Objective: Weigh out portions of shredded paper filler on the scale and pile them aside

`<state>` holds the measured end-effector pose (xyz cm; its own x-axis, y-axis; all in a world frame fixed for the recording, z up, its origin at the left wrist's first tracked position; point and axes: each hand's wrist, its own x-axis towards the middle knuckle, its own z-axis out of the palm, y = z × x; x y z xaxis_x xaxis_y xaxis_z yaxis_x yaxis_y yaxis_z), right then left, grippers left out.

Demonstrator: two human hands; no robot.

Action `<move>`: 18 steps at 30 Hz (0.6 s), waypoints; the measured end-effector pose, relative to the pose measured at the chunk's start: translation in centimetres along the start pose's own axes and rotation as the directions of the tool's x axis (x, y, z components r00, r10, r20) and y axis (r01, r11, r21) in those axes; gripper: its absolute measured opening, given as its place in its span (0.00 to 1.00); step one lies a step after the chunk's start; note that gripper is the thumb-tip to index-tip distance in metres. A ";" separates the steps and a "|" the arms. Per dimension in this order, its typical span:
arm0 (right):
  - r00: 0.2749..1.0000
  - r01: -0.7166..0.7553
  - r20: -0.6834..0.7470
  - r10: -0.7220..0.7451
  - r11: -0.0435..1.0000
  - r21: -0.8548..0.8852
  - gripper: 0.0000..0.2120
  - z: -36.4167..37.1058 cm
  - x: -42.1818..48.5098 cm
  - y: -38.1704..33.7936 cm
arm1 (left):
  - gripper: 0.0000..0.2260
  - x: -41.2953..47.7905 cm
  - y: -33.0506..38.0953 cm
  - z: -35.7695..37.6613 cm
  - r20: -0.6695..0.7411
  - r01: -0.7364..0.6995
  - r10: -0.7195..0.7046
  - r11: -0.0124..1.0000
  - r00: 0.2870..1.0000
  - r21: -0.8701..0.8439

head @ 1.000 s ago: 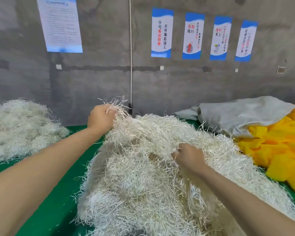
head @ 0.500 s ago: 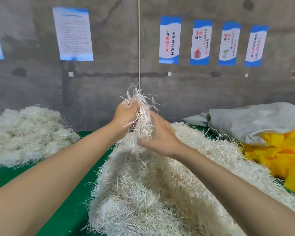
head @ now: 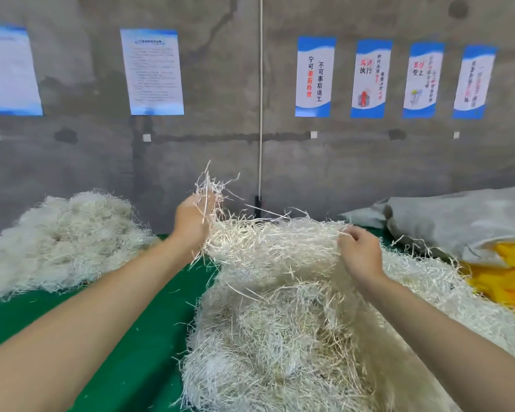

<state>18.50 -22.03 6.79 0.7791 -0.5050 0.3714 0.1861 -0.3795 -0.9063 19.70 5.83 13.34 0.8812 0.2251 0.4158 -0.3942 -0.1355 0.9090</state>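
The hands, close together half a second ago, have drawn apart and now stretch a band of shredded paper filler [head: 274, 242] between them. The left hand [head: 192, 221] has its fingers curled round a tuft, with loose strands sticking up above the fist. The right hand [head: 359, 252] pinches the other end of the band between thumb and bent fingers. The band hangs just above a large heap of filler [head: 280, 337] and is still tangled into its top; the heap covers the middle and right of the green surface [head: 116, 337]. A separate pile of filler [head: 63, 239] lies at the far left edge. At the far right lie a grey sack [head: 458, 221] and yellow fabric [head: 512, 281]. Posters [head: 314, 75] hang on the concrete wall behind.
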 end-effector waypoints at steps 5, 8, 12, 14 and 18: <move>0.962 -0.247 -0.143 0.233 0.965 -0.085 0.13 -2.8 2.0 3.0 | 0.09 0.2 -0.8 -0.7 -0.066 -0.004 0.006 1.000 0.998 0.022; 0.938 -0.345 -0.036 0.344 0.929 -0.133 0.17 -3.3 1.7 3.9 | 0.07 0.4 -0.5 -0.7 -0.118 -0.001 -0.002 1.000 0.993 -0.030; 0.986 -0.110 0.096 0.133 0.971 -0.211 0.31 -3.1 -0.2 -0.3 | 0.09 0.3 -0.2 -0.3 -0.116 -0.015 0.013 1.000 0.993 -0.017; 0.982 0.160 0.108 -0.153 0.985 -0.063 0.36 -2.4 -2.6 -4.0 | 0.09 0.3 0.1 0.0 -0.102 -0.008 0.004 0.999 0.995 -0.036; 0.714 0.375 0.569 -0.409 0.909 0.183 0.44 0.3 -7.6 -10.2 | 0.10 0.0 0.8 1.3 -0.061 0.052 -0.060 0.992 0.996 -0.116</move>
<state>10.84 -14.10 13.10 0.8203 0.2357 0.5211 0.5709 -0.3922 -0.7213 19.76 4.51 14.03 0.8854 0.2917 0.3619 -0.3752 -0.0111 0.9269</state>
